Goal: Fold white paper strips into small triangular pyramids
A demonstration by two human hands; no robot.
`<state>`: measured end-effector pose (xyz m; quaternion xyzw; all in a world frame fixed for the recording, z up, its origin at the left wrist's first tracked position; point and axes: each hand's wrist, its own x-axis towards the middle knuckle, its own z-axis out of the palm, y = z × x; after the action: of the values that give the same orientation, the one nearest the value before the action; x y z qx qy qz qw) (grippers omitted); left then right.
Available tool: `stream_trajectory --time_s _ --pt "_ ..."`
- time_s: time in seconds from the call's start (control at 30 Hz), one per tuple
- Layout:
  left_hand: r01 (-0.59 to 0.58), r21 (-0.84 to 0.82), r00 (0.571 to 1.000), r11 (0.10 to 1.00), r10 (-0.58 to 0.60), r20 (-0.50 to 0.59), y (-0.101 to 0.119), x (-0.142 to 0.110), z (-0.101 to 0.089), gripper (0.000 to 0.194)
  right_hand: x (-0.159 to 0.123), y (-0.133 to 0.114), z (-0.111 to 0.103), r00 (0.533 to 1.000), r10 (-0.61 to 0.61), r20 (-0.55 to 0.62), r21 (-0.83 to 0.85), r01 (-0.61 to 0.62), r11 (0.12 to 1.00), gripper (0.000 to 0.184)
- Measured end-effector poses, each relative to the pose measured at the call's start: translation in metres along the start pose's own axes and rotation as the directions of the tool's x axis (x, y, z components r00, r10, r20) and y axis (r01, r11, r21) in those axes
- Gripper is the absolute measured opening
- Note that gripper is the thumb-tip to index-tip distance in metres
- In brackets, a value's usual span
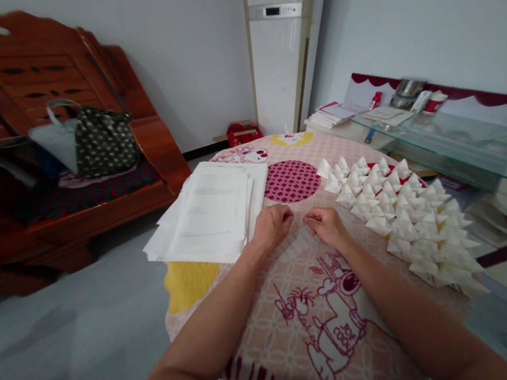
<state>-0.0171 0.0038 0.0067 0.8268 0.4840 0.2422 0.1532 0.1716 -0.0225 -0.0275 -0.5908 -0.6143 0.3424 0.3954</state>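
Both my hands rest on a pink patterned cloth [298, 309] that covers a table. My left hand [273, 225] is curled into a loose fist beside a stack of white paper sheets [212, 211]. My right hand [327, 225] is also closed, fingers tucked under, a little left of a long heap of folded white paper triangles [403, 219]. The two hands are a small gap apart. I cannot make out anything held in either hand.
A dark wooden bench [40, 151] with a spotted bag [100, 139] stands to the left. A white standing air conditioner [278, 48] is at the back. A glass-topped cabinet [464, 148] with books and papers lies to the right. Grey floor shows at the left.
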Motion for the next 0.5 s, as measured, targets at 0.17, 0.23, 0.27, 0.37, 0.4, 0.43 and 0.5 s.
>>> stream_trajectory --time_s 0.17,0.23,0.27,0.37,0.4,0.43,0.5 --pt "0.168 -0.024 0.965 0.986 -0.169 -0.199 -0.029 0.002 -0.036 0.018 0.000 -0.001 -0.001 1.000 -0.001 -0.006 0.017 0.001 1.000 0.019" --pt "0.272 -0.049 0.925 0.961 -0.275 -0.261 -0.050 0.003 -0.051 0.019 -0.001 -0.002 -0.002 1.000 -0.003 -0.010 0.009 0.003 1.000 0.020" --pt "0.329 -0.054 0.904 0.943 -0.331 -0.272 -0.061 0.002 -0.058 0.018 -0.001 -0.002 -0.002 1.000 -0.001 -0.008 0.008 0.001 1.000 0.020" --pt "0.337 -0.065 0.927 0.939 -0.343 -0.150 -0.084 -0.004 -0.075 0.021 -0.001 -0.004 -0.003 1.000 0.022 0.005 0.022 -0.022 1.000 0.020" --pt "0.327 -0.062 0.938 0.943 -0.332 -0.098 -0.089 -0.007 -0.079 0.022 -0.002 -0.005 -0.004 0.999 0.036 0.009 0.025 -0.036 0.999 0.019" --pt "0.314 -0.049 0.947 0.948 -0.316 -0.054 -0.091 -0.011 -0.082 0.024 -0.001 -0.005 -0.004 0.999 0.049 0.012 0.026 -0.049 0.998 0.018" --pt "0.278 0.002 0.960 0.961 -0.278 0.012 -0.090 -0.020 -0.086 0.028 -0.001 -0.006 -0.004 0.998 0.063 0.012 0.025 -0.064 0.998 0.018"
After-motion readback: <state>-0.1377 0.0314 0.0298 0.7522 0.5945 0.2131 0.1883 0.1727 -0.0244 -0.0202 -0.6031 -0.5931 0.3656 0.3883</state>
